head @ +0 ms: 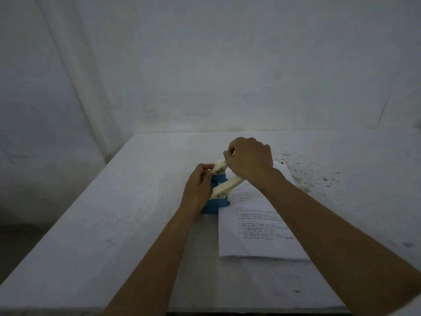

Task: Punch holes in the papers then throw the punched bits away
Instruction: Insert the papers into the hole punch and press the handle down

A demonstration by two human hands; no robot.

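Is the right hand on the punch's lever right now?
Yes, the right hand grips the far end of the cream lever of the blue hole punch.

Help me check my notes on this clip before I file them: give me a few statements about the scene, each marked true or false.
1. The hole punch has a blue body and cream lever arms. True.
2. The right hand grips the raised lever end. True.
3. The left hand lies flat on the papers. False: it holds the punch's left side.
4. The papers lie left of the punch. False: they lie to its right, edge at the punch.
5. The top sheet is blank. False: it carries printed lines.
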